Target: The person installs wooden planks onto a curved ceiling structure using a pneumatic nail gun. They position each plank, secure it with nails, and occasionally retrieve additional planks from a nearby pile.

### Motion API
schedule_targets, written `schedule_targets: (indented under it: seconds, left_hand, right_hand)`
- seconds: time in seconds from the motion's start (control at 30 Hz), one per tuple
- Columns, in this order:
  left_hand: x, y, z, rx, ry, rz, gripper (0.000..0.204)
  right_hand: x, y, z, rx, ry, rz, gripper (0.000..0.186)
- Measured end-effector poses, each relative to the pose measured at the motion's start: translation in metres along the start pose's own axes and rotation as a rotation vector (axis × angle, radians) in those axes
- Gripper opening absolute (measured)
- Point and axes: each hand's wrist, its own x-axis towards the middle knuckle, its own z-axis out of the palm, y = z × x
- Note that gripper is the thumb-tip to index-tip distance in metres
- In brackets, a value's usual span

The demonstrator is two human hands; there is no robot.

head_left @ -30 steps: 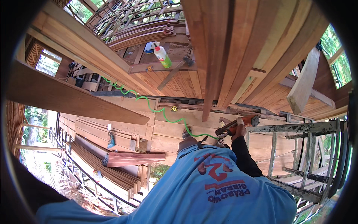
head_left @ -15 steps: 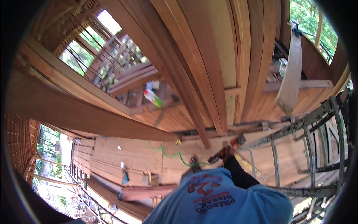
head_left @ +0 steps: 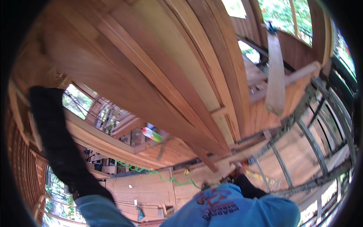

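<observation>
Stretched up at the far left is my left arm in a black sleeve. My left hand is smeared by motion at the near end of a wide brown plank, so its fingers cannot be made out. That plank slants across other long boards, its far end low near the middle. Below it, beside my body, my right hand is closed on an orange and black nail gun, partly hidden by my blue shirt. A green coiled air hose runs toward the tool from the left.
To the right stands a paint-spattered ladder. A pale board hangs from a clamp at upper right. Several upright boards fill the top. A white and green bottle lies beyond a wooden rail.
The wide plank has swung up and right, now overlapping the other boards. My left arm has come into view, raised. The view has shifted; my right hand keeps the nail gun low.
</observation>
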Motion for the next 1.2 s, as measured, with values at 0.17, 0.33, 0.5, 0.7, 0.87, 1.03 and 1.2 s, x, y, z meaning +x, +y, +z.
schedule_targets:
  seconds: [0.17,0.33,0.5,0.7,0.87,1.03,1.2]
  left_hand:
    - [-0.017,0.174,0.112,-1.212,0.467,-1.018,0.055]
    - [-0.116,0.251,0.171,-1.603,0.454,-1.020,0.031]
    - [-0.179,0.332,0.207,-1.885,0.292,-1.145,0.025]
    - [-0.201,0.407,0.203,-1.927,0.254,-1.237,0.022]
    - [-0.238,0.445,0.228,-1.967,0.242,-1.423,0.016]
    - [-0.260,0.444,0.256,-2.671,0.263,-1.214,0.041]
    - [-0.237,0.435,0.247,-2.854,-0.188,-0.705,0.060]
  right_hand:
    - [0.043,-0.043,-0.055,0.010,0.358,-0.053,0.030]
    - [0.032,-0.021,-0.047,-0.029,0.359,-0.024,0.029]
    - [0.009,-0.034,-0.037,-0.051,0.388,-0.021,0.027]
    - [0.029,-0.032,-0.062,-0.044,0.427,0.005,0.026]
    - [0.034,-0.035,-0.062,-0.109,0.416,0.034,0.026]
    - [0.014,-0.041,-0.046,-0.075,0.383,0.076,0.026]
    - [0.018,-0.047,-0.048,-0.046,0.380,0.106,0.028]
